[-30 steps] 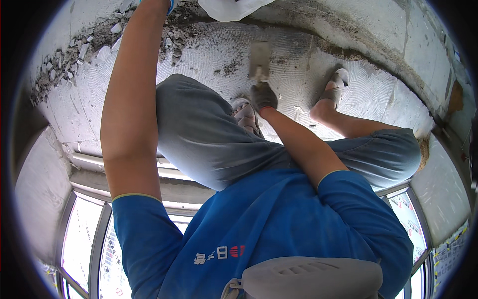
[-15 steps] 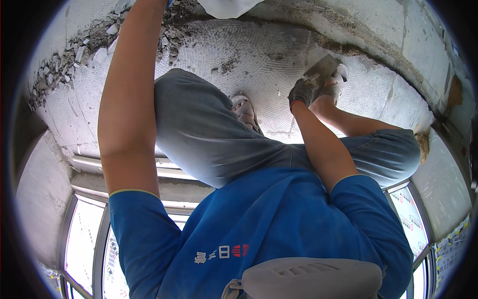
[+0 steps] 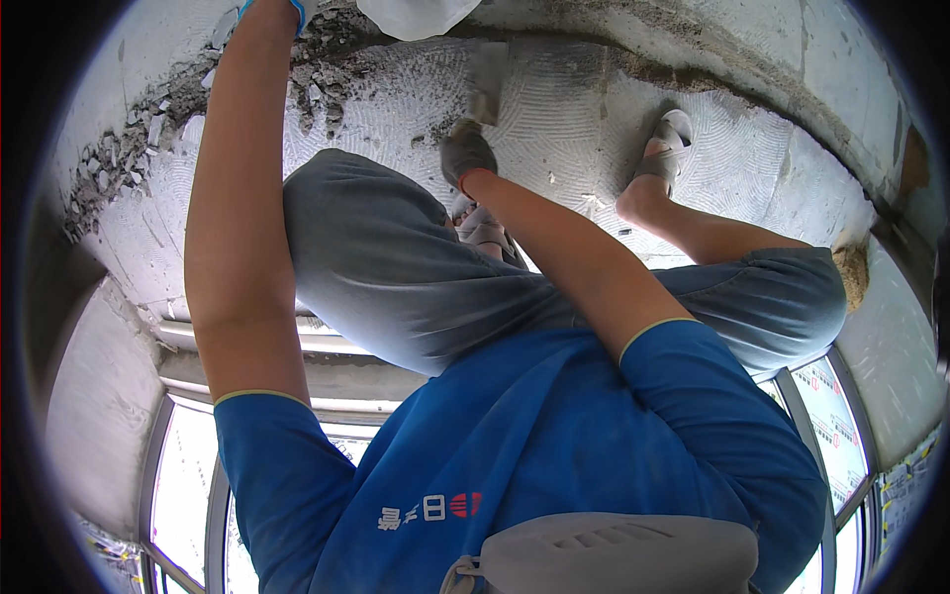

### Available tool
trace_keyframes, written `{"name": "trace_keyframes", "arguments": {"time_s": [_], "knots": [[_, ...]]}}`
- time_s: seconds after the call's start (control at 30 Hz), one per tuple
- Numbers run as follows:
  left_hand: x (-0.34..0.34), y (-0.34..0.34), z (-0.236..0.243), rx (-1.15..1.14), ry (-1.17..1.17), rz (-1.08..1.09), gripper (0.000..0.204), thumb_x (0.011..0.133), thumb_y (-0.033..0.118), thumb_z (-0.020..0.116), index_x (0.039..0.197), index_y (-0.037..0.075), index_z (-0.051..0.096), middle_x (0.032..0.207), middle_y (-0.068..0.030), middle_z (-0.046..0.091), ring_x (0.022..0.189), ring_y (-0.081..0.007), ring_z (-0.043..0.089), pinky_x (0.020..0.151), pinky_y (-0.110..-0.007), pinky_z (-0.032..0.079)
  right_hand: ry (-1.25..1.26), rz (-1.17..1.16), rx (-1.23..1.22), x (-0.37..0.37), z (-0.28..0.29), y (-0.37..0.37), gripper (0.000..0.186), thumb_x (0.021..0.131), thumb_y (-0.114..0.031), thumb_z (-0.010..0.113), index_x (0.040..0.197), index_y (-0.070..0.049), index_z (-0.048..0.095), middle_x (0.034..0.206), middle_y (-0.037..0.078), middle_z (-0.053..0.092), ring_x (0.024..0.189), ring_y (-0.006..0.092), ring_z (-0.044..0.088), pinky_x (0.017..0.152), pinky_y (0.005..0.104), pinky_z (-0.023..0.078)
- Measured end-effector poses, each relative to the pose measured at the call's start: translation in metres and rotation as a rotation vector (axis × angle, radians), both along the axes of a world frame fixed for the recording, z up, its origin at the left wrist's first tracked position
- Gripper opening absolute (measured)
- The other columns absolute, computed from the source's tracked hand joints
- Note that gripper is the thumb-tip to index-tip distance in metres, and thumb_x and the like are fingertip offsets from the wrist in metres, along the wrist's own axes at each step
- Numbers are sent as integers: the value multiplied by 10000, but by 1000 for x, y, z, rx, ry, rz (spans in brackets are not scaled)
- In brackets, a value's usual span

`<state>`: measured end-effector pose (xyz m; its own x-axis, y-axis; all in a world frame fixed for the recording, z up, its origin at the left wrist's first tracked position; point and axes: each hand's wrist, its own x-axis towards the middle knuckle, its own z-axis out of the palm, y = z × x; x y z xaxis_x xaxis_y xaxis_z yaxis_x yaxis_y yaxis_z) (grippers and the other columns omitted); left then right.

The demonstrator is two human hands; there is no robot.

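My right hand (image 3: 467,148), in a dark grey glove with a red cuff edge, is closed round a scraper (image 3: 486,84). The flat rectangular blade, smeared by motion, points away from me over the ridged grey floor (image 3: 554,119). Below that hand lies my left sandalled foot (image 3: 482,230). My left arm stretches to the upper edge, where just the blue-edged cuff of my left hand's glove (image 3: 303,12) shows. Its fingers are out of the picture, so its grip is hidden. A white rounded thing (image 3: 418,16), cut off by the upper edge, is to the right of it.
Broken rubble (image 3: 124,153) lines the far left of the floor against the wall. My right sandalled foot (image 3: 669,148) stands on the right. A rough ledge (image 3: 732,59) curves along the far side. White pipes (image 3: 327,343) and windows (image 3: 183,485) lie behind me.
My right hand has swung left with the scraper, from beside my right foot to above my left foot. My left arm has shifted slightly left.
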<state>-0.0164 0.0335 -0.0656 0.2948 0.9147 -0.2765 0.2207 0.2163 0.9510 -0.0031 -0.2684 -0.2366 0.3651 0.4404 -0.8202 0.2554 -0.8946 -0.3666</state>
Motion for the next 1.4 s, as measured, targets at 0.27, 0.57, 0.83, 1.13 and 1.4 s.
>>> {"name": "trace_keyframes", "arguments": {"time_s": [0.27, 0.57, 0.83, 1.13, 1.4], "knots": [[-15, 1, 2, -1, 65, 63, 211, 758, 16, 550, 959, 18, 616, 808, -81, 636, 674, -194, 612, 596, -328, 518, -16, 353, 471, 97, 38, 23, 538, 843, -388, 528, 1168, -11, 325, 953, 306, 600, 884, 436, 602, 781, 485, 474], [-18, 3, -5, 68, 63, 4, 159, 765, 34, 586, 910, -1, 641, 779, -69, 644, 668, -173, 606, 610, -307, 503, -81, 1823, 294, 257, 48, -19, 265, 825, -296, 579, 1035, -136, 594, 923, 106, 649, 875, 282, 627, 778, 411, 478], [-47, -4, -1, 115, 161, 21, 161, 774, 7, 567, 919, -2, 636, 787, -69, 642, 670, -160, 603, 603, -293, 507, 0, 1821, 203, 130, 22, 101, 292, 828, -283, 534, 1043, -102, 614, 1028, 133, 632, 959, 324, 591, 834, 411, 464], [-44, -10, 7, 66, 156, 62, 197, 775, -12, 556, 962, -9, 618, 811, -80, 642, 658, -166, 610, 598, -302, 521, -187, 1218, 710, 84, 8, 155, 299, 879, -332, 514, 1011, -80, 602, 972, 141, 635, 916, 306, 601, 804, 404, 472], [-38, -14, 8, 68, 111, 40, 183, 747, -17, 571, 919, -11, 634, 777, -67, 639, 648, -151, 592, 576, -281, 492, 366, 1411, 275, 47, 26, 29, 365, 799, -338, 553, 1032, -74, 648, 1041, 175, 636, 985, 329, 597, 852, 405, 453]]}}
